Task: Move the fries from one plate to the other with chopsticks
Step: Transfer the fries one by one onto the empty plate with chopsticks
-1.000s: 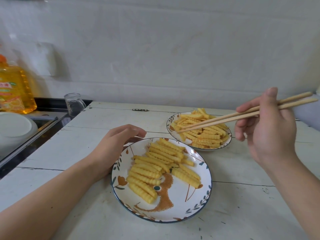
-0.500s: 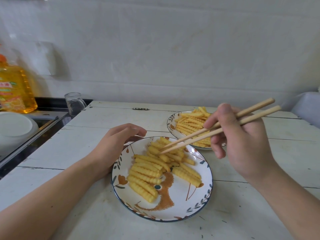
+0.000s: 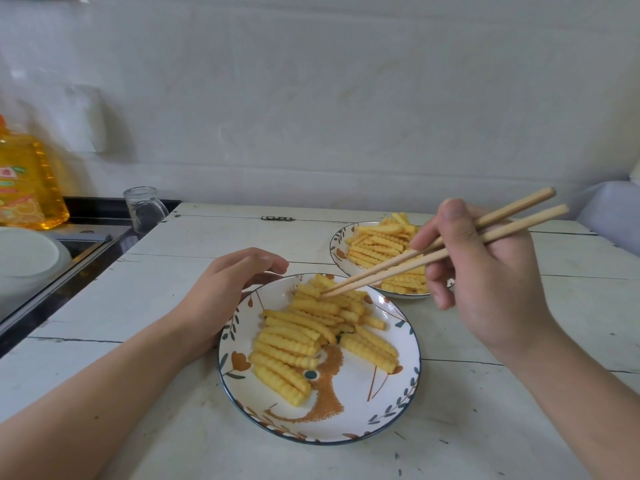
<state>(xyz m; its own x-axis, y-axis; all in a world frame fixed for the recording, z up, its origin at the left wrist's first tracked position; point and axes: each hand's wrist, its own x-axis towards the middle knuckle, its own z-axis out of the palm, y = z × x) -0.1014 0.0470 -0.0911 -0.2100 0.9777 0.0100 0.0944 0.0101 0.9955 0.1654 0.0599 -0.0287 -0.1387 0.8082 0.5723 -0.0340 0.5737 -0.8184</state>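
Note:
A patterned near plate (image 3: 363, 403) holds a pile of crinkle-cut fries (image 3: 311, 334). Behind it to the right, a second far plate (image 3: 337, 242) carries another heap of fries (image 3: 384, 247). My right hand (image 3: 485, 271) grips a pair of wooden chopsticks (image 3: 446, 249); their tips rest among the top fries at the back of the near plate. My left hand (image 3: 225, 296) lies on the table with relaxed fingers, touching the near plate's left rim.
The white plank table (image 3: 173, 271) ends at a dark sink counter (image 3: 52, 289) on the left, with a clear glass (image 3: 143, 209), a yellow oil bottle (image 3: 27, 181) and a white dish (image 3: 27, 258). A pale wall stands behind. A grey object (image 3: 613, 216) sits far right.
My right hand swung the chopsticks left and down from over the far plate to the near plate's fries, where the tips settled slightly lower. My left hand stayed put.

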